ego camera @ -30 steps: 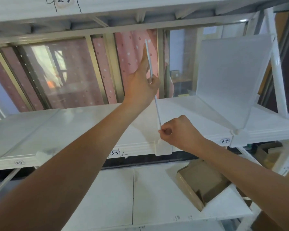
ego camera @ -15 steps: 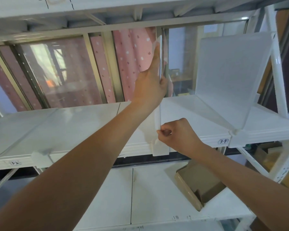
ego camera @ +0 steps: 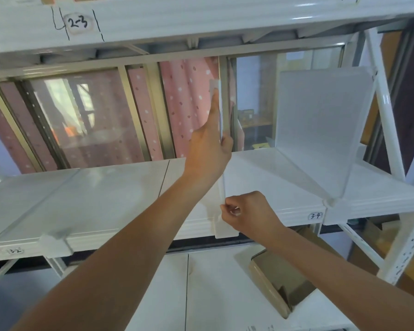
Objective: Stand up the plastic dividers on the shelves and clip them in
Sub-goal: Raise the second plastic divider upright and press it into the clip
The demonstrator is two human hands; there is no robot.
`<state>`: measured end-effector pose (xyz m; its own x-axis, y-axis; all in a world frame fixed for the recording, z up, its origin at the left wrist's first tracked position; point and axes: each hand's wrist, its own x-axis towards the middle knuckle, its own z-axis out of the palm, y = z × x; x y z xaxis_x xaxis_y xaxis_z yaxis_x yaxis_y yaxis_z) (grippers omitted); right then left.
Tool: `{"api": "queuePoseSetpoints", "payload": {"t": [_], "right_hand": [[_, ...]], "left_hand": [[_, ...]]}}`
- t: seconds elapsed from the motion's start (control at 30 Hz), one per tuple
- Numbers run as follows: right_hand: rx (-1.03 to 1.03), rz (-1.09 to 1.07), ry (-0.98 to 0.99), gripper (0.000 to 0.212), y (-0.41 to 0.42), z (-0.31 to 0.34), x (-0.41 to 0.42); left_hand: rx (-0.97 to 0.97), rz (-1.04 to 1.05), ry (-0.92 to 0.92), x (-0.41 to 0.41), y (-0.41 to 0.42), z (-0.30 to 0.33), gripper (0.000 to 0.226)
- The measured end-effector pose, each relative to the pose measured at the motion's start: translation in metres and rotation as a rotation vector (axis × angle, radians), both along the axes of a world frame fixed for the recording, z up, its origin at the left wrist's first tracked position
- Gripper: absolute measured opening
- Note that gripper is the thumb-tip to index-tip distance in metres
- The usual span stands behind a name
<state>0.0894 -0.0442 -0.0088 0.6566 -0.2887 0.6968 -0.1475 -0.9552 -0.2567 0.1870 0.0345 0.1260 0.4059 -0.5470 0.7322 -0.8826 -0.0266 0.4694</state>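
since a second ago i see the thin translucent white plastic divider [ego camera: 221, 163] swung from tilted to upright on the white metal shelf [ego camera: 120, 187]. my left hand [ego camera: 209, 149] clasps its upper edge and my right hand [ego camera: 246, 212] pinches its foot at the white front clip [ego camera: 225, 229], so i judge clipping in comes next.

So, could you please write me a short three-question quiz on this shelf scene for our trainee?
1. True or false: the divider in the left hand stands nearly upright.
2. Which hand pinches its lower front edge? A) left B) right hand
3. Which label sits near the already standing divider?

Key: 1 true; 2 B; 3 "3-4".
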Motion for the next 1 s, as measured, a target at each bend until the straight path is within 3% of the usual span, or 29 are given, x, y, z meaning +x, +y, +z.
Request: {"api": "queuePoseSetpoints", "payload": {"t": [0.4, 1.0], "right_hand": [[-0.145, -0.103, 0.012, 0.037, 0.0, -0.015, 0.005], [-0.066, -0.136, 0.058, 0.038, 0.001, -0.016, 0.002]], "left_hand": [[-0.025, -0.027, 0.031, 0.001, 0.0, -0.004, 0.082], [-0.02, -0.023, 0.008, -0.002, 0.003, -0.01, 0.082]]}}
